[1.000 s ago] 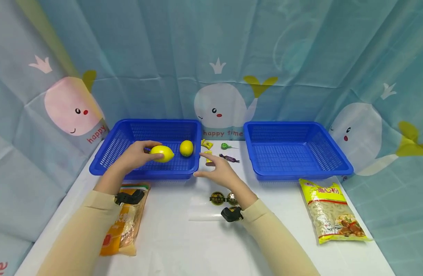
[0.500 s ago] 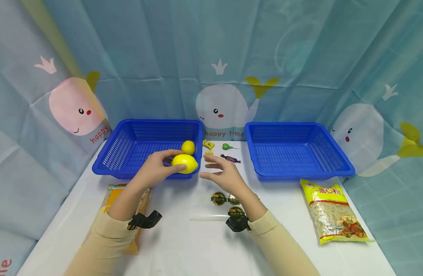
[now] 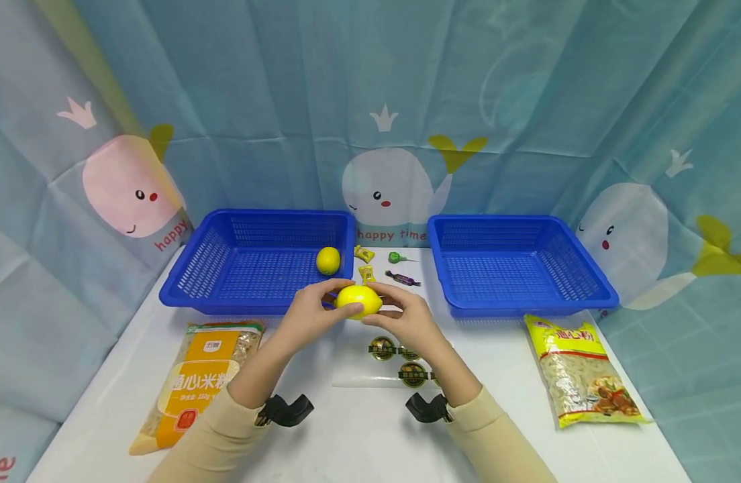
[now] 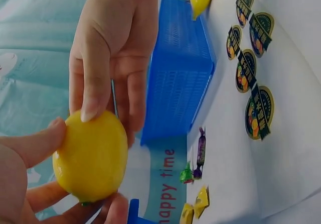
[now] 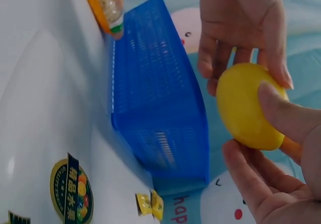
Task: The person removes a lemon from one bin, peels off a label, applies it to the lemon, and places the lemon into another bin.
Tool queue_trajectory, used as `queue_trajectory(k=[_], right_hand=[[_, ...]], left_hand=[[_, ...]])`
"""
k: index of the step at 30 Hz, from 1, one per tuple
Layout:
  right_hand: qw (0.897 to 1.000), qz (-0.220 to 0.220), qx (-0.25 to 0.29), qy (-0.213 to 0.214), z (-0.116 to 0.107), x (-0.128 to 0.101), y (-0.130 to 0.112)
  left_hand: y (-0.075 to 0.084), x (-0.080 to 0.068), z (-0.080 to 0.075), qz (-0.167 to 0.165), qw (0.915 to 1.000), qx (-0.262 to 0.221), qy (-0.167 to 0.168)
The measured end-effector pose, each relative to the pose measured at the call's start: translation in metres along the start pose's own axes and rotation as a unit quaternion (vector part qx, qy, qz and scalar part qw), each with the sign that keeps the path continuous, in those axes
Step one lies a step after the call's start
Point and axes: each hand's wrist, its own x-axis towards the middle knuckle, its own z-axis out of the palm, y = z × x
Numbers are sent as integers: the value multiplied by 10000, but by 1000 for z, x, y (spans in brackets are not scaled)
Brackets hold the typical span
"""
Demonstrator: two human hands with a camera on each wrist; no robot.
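The left hand (image 3: 310, 314) and the right hand (image 3: 402, 318) both pinch one lemon (image 3: 359, 300) between curled fingers, above the table's middle, just near of the left blue basket (image 3: 201, 268), where a second lemon (image 3: 328, 260) lies.

sleeves: beige, long | wrists: black camera mounts | hands: bare

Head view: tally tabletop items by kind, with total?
Lemons: 2, one gripped by both hands, one in the left basket
Blue baskets: 2
Noodle bags: 2
Small wrapped candies: 4
Clear sticker bag: 1
Total: 11
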Motion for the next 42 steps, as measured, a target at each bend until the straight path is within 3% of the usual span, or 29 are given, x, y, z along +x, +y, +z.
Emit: queue_trajectory(k=[9, 15, 19, 23, 30, 33, 42], right_hand=[[9998, 41, -2, 170, -19, -14, 7], [9993, 139, -35, 348, -29, -24, 16], [9981, 366, -36, 495, -33, -27, 21], [9971, 483, -62, 588, -35, -28, 28], [9942, 796, -65, 716, -34, -24, 42], [9931, 901, -229, 718, -32, -18, 51], [9840, 1394, -802, 766, -28, 2, 77]], left_hand=[[-2, 3, 21, 109, 9992, -349, -160], [-4, 4, 43, 313, 9974, -647, 2], [-6, 10, 55, 625, 9957, -664, 148], [-11, 16, 67, 711, 9941, -773, 281], [-26, 25, 89, 999, 9925, -473, 523], [-33, 30, 95, 917, 9938, -346, 526], [-51, 52, 108, 87, 9990, -375, 226]])
